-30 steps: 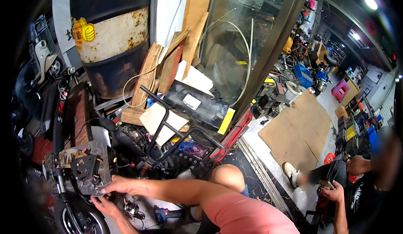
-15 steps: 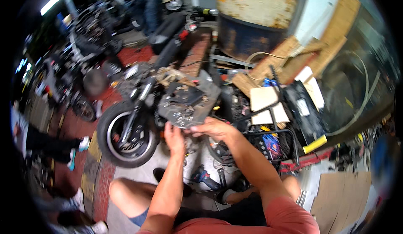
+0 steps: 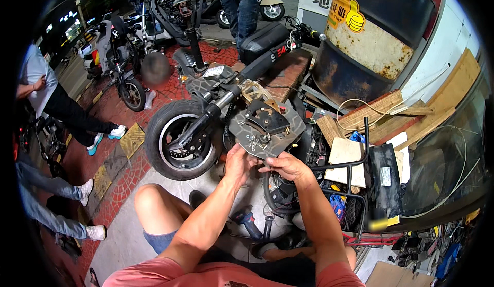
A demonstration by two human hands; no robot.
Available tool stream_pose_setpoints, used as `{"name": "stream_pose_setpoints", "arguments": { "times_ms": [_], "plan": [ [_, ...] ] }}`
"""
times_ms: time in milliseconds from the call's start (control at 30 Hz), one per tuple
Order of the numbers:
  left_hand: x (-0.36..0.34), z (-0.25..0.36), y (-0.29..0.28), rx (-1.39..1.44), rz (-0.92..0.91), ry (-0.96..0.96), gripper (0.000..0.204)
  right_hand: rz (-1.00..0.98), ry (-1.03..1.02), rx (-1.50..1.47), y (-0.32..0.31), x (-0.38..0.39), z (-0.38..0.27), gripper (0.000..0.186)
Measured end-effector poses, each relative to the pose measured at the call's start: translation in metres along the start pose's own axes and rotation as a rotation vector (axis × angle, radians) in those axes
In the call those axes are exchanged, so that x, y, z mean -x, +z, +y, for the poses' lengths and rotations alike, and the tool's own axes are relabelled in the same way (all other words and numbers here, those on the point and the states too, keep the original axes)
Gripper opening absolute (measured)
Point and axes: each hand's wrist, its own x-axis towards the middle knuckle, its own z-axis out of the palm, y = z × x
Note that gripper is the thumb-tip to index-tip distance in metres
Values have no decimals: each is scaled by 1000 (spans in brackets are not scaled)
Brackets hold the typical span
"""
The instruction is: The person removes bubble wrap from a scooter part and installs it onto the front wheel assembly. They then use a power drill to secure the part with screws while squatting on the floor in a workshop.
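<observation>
A grey panel with bent corners rests on the dismantled scooter in front of me. A black bracket and several small screws lie on it. My left hand is at the panel's near edge, its fingers curled in. At the near corner, my right hand has thumb and fingers pressed together, fingertips almost meeting the left ones. Whatever the fingers hold is too small or hidden to make out. Just left stands the scooter's front wheel with its black fork.
A blue and black power drill lies on the floor between my legs. To the right are a black metal frame, wooden boards and a rusty drum. People stand at the left, near parked scooters.
My view has swung left, so the scene sits further right and lower. Both hands stay at the panel's near edge, with the right fingers more bent.
</observation>
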Motion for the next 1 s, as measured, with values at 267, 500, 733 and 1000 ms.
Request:
{"name": "stream_pose_setpoints", "arguments": {
  "times_ms": [267,500,733,1000],
  "plan": [
    [5,0,11,147,51,-96,20,50,-25,-33,3,-4,7,51],
    [2,-8,0,-54,25,0,24,77,-58,-66,11,-4,4,49],
    [-11,-29,-23,-152,39,197,25,57,-26,-48,10,-6,3,47],
    [-14,-29,-19,-297,144,359,21,163,7,-52,7,-8,5,45]
  ]
}}
